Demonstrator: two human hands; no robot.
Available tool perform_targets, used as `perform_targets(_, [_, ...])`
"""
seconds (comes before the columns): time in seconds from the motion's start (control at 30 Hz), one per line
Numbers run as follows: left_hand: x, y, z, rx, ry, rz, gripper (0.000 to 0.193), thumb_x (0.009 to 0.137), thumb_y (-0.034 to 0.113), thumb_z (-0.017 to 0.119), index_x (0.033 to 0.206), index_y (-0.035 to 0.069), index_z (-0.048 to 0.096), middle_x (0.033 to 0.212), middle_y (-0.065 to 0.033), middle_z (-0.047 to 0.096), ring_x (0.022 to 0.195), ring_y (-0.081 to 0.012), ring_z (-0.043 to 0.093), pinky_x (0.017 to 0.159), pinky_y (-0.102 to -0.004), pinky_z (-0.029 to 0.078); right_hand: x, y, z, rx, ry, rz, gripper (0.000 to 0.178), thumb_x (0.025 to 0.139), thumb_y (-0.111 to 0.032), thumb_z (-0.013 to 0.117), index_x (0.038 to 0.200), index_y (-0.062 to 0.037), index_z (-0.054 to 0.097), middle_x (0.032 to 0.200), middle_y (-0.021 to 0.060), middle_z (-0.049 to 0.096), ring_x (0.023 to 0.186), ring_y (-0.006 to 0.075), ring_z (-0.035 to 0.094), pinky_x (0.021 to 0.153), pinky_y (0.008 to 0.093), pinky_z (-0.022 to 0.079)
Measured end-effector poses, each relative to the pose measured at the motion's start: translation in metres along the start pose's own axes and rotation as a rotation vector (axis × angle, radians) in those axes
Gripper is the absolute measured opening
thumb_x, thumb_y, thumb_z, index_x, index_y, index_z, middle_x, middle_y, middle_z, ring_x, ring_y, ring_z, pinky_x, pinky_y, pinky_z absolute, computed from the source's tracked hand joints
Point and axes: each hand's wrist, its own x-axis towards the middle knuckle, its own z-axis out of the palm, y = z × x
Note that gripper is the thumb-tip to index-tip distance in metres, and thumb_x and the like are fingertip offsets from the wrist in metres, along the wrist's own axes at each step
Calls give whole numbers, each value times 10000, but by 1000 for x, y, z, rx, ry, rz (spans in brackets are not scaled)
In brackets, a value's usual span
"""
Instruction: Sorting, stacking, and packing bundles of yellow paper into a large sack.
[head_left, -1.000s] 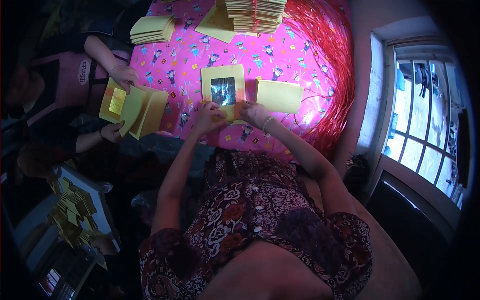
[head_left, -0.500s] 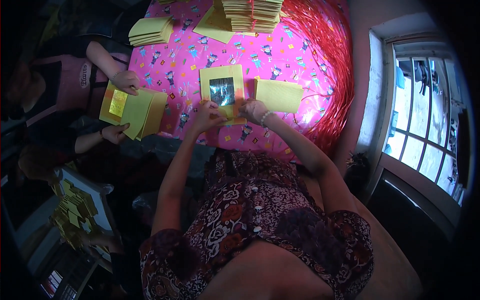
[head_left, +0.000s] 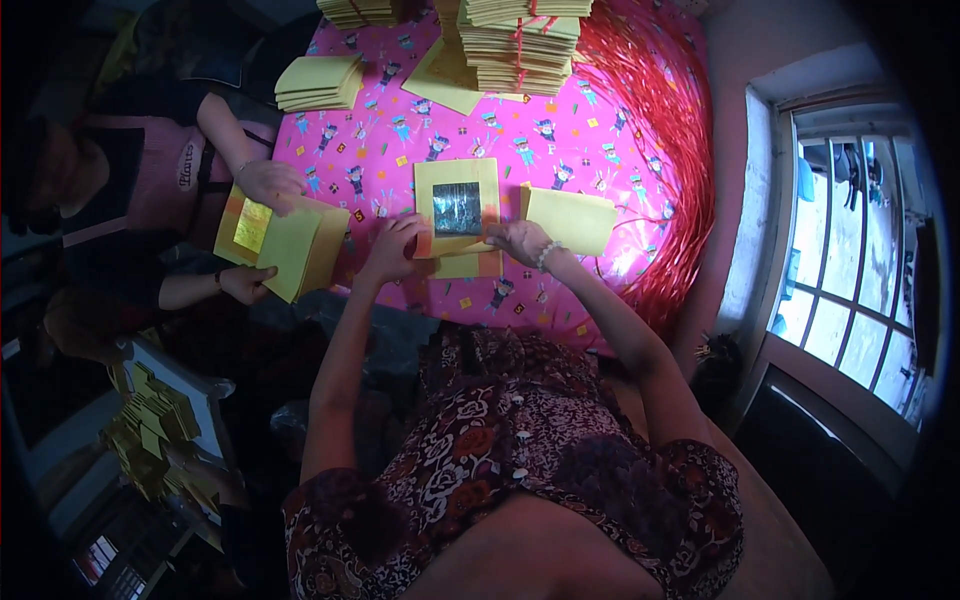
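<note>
A yellow sheet of joss paper (head_left: 457, 170) with a dark, shiny silver foil square (head_left: 457, 209) and orange-tinted edges lies in front of me. My left hand (head_left: 393, 249) grips its lower left corner between thumb and curled fingers. At the lower right corner, my right hand (head_left: 524, 243) pinches the edge. Below the sheet's near edge shows a strip of more yellow paper (head_left: 468, 266); I cannot tell whether it is joined to the sheet. Just right of my right hand rests a small stack of plain yellow paper (head_left: 572, 219).
A pink patterned tablecloth (head_left: 380, 150) covers the table. Tied yellow bundles (head_left: 522, 60) and a loose stack (head_left: 318, 84) stand at the back. Long red strands (head_left: 670, 150) run along the right edge. At left, a co-worker's hands (head_left: 268, 186) handle gold-foiled yellow paper (head_left: 300, 245).
My hands have moved apart to the sheet's two lower corners, and the yellow strip below it shows more. The co-worker's upper hand has shifted over their paper. The whole view has tilted slightly.
</note>
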Motion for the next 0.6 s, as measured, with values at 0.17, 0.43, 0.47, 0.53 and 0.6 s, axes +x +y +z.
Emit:
perform_targets(0.17, [12, -21, 8, -52, 179, -51, 263, 769, 298, 603, 855, 55, 653, 822, -130, 616, 798, -282, 593, 728, -361, 466, 2, -5, -13, 312, 153, -23, 354, 883, -401, 459, 973, -59, 465, 731, 161, 579, 718, 316, 585, 664, 406, 466])
perform_targets(0.43, [44, -28, 5, -159, 70, -455, 346, 804, 369, 576, 893, 39, 632, 672, -149, 605, 637, -316, 595, 622, -408, 455, 32, 1, 0, 439, 464, 197, 323, 811, -276, 586, 901, 10, 467, 805, 187, 515, 748, 335, 533, 674, 413, 433])
perform_targets(0.47, [49, -26, 5, -165, 43, -532, 356, 809, 377, 570, 899, 37, 623, 685, -156, 608, 647, -318, 596, 617, -414, 450, 37, 5, 3, 437, 469, 200, 323, 811, -276, 586, 901, 10, 467, 805, 187, 515, 748, 335, 533, 674, 413, 433])
perform_targets(0.53, [49, -31, 7, -165, 76, -530, 363, 814, 384, 565, 900, 34, 612, 686, -159, 605, 647, -319, 597, 613, -416, 449, 47, 4, 8, 380, 511, 357, 295, 815, -258, 575, 872, 16, 480, 812, 202, 520, 768, 355, 533, 690, 432, 429])
perform_targets(0.6, [53, -30, 9, -168, 102, -521, 370, 820, 390, 559, 900, 31, 601, 688, -162, 603, 648, -320, 597, 610, -419, 449, 53, 7, 12, 360, 532, 388, 289, 816, -259, 570, 866, 13, 486, 817, 208, 525, 779, 365, 532, 697, 442, 426])
